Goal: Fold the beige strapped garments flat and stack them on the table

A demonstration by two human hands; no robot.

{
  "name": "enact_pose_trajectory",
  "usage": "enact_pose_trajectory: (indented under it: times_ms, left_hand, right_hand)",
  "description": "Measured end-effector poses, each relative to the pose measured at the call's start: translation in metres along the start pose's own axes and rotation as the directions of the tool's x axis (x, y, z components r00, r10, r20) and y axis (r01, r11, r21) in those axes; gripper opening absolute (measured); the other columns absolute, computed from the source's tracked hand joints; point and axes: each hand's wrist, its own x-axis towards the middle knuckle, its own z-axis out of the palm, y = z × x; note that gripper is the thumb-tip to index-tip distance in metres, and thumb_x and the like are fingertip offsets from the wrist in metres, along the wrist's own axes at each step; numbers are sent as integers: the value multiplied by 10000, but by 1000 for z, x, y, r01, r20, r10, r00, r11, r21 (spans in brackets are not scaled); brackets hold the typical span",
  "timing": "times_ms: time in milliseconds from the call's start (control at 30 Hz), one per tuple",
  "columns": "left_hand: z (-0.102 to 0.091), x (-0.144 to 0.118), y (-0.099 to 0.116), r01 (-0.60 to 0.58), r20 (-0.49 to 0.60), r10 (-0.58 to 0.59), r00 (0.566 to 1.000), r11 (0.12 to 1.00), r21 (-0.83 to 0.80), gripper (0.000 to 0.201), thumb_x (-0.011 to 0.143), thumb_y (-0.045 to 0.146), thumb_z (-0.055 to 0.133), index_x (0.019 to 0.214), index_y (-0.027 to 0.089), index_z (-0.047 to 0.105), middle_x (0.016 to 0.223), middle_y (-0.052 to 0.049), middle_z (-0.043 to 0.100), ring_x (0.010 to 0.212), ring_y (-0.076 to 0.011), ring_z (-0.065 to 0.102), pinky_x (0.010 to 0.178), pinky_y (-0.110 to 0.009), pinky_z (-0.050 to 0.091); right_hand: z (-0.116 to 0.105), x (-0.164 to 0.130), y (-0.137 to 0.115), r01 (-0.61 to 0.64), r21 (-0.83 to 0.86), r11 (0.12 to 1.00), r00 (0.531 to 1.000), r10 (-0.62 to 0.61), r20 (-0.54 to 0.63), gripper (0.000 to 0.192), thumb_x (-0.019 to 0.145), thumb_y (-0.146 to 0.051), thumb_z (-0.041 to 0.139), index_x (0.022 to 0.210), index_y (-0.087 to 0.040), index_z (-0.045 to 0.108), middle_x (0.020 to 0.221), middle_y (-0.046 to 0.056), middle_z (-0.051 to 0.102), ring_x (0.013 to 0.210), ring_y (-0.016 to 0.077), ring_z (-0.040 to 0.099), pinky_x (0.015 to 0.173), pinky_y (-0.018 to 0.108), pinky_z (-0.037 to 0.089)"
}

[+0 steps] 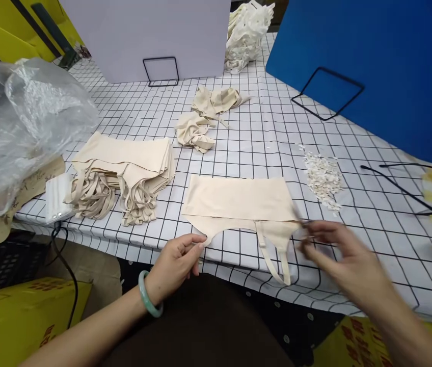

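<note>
A beige strapped bra top (239,199) lies flat on the checked cloth near the table's front edge. Its straight band points away from me, and one thin strap loops towards me. My left hand (180,260), with a green bangle at the wrist, pinches the narrow left tip of the top between thumb and fingers. At the top's right side is my right hand (338,255), smeared by motion. Its fingers are bent around a small dark and grey thing, too blurred to name. To the left sits a stack of similar beige tops (124,153) with bundled straps.
Crumpled beige pieces (196,132) lie further back. Small white bits (323,178) form a pile at right, near dark glasses (410,191). Upright lilac (155,35) and blue boards (372,61) stand behind. A clear plastic bag (28,122) and a white corded device (58,199) are at left.
</note>
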Motion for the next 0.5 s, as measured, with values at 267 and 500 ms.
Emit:
enact_pose_trajectory:
  times_ms: [267,500]
  left_hand:
    - [6,8,-4,-31,-55,26,998,996,-83,440,828,534,630,993,127,657,462,62,497,402,-64,372,430,-191,285]
    - [4,11,-9,-22,-73,9,997,983,-180,436,825,511,658,1020,121,676,481,61,494,420,-54,378,430,-169,280]
  right_hand:
    - [57,-26,-74,325,17,945,929,-323,180,321,774,-473,737,917,-226,588,680,-3,555,648,189,526,641,339,436]
    - [65,-41,-91,287,7,958,928,-279,247,267,749,-397,745,712,-204,564,577,-22,501,572,144,458,615,283,347]
